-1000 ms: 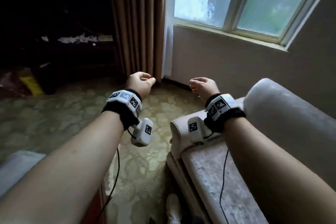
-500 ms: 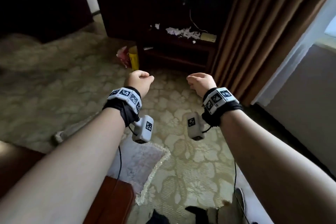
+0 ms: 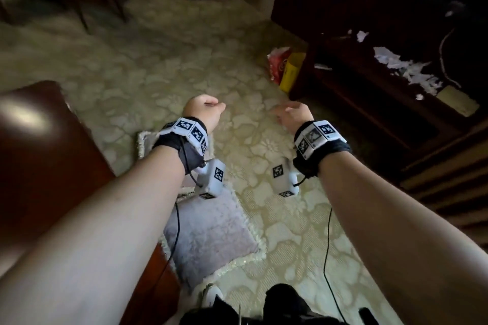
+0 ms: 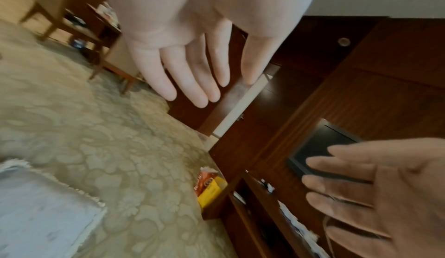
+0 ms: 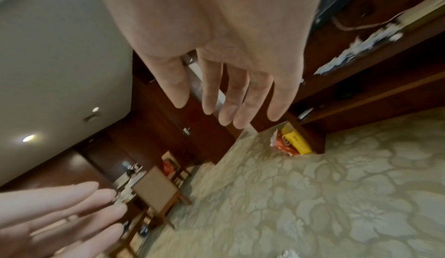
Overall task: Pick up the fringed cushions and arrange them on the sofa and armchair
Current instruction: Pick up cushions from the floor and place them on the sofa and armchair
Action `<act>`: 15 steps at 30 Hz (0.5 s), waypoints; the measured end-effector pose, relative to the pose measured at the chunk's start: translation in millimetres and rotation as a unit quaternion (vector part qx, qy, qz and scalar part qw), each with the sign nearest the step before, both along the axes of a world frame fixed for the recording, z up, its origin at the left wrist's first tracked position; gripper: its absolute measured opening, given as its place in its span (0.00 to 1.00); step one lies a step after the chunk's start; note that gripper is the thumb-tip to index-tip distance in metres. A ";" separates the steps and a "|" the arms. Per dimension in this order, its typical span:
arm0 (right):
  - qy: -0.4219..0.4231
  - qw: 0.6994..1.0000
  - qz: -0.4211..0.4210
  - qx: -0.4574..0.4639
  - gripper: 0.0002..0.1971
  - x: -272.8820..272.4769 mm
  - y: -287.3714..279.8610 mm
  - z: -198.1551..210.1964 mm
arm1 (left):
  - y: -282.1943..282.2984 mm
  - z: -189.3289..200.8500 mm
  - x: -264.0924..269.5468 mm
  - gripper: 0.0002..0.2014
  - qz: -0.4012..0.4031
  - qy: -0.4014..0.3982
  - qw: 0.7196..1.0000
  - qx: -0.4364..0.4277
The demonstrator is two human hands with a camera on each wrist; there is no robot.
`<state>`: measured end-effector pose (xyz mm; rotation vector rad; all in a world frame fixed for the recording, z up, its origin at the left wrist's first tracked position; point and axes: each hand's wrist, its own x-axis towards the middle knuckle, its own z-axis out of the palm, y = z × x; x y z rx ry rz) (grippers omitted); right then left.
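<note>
Both hands, left hand (image 3: 204,111) and right hand (image 3: 291,115), empty with fingers (image 4: 190,83) loosely extended above fringed cushion (image 3: 208,235) lying on carpet (image 3: 148,82); best gripped at opposite edges, clear of fringe.

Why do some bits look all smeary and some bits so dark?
Head view: the dark cabinet is nearly black, a glare patch shines on the wooden table, and the right hand is smeared. Left wrist view: the fringed cushion and carpet are blurred, the left hand sharper. Right wrist view: ceiling lights flare, and the chair is blurry.
</note>
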<state>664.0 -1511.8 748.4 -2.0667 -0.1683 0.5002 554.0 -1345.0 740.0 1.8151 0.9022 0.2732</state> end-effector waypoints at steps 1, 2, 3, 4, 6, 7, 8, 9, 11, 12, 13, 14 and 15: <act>0.005 0.999 0.028 -0.015 0.11 13.4 16.3 -5.3 | 11.4 -2.1 4.8 0.14 0.022 0.007 1.000 0.002; 0.010 0.998 0.060 -0.033 0.12 27.1 36.3 -9.5 | 25.3 -5.4 8.7 0.14 0.048 0.012 0.999 0.002; 0.014 0.995 0.085 -0.045 0.13 38.2 52.9 -14.8 | 36.8 -8.3 10.3 0.14 0.066 0.017 0.998 0.004; 0.023 0.992 0.111 -0.051 0.11 50.0 73.1 -20.8 | 49.7 -12.8 11.5 0.14 0.088 0.025 0.996 0.005; 0.046 0.984 0.166 -0.052 0.06 67.1 113.2 -32.3 | 69.8 -22.3 8.7 0.14 0.149 0.045 0.988 -0.004; 0.051 0.977 0.201 -0.052 0.06 73.1 132.9 -40.0 | 76.3 -26.9 4.0 0.13 0.188 0.050 0.981 -0.016; 0.054 0.968 0.241 -0.054 0.05 73.4 151.2 -46.0 | 81.4 -32.8 -3.2 0.11 0.226 0.056 0.972 -0.025; 0.057 0.956 0.283 -0.054 0.09 72.8 170.6 -53.5 | 82.9 -37.7 -12.8 0.08 0.261 0.062 0.963 -0.032; 0.062 0.928 0.362 -0.058 0.17 63.9 205.6 -70.3 | 77.5 -53.5 -33.9 0.11 0.340 0.078 0.936 -0.051; 0.055 0.910 0.403 -0.078 0.18 58.0 215.5 -80.4 | 70.4 -64.6 -43.9 0.11 0.374 0.089 0.920 -0.069; 0.045 0.885 0.451 -0.106 0.19 50.7 222.3 -93.1 | 60.2 -77.4 -54.6 0.13 0.407 0.102 0.904 -0.087; 0.035 0.855 0.499 -0.136 0.19 41.7 227.3 -105.6 | 49.2 -91.3 -65.1 0.15 0.435 0.117 0.887 -0.103; 0.025 0.828 0.537 -0.159 0.19 33.6 230.5 -118.0 | 36.6 -102.7 -74.8 0.16 0.455 0.127 0.874 -0.115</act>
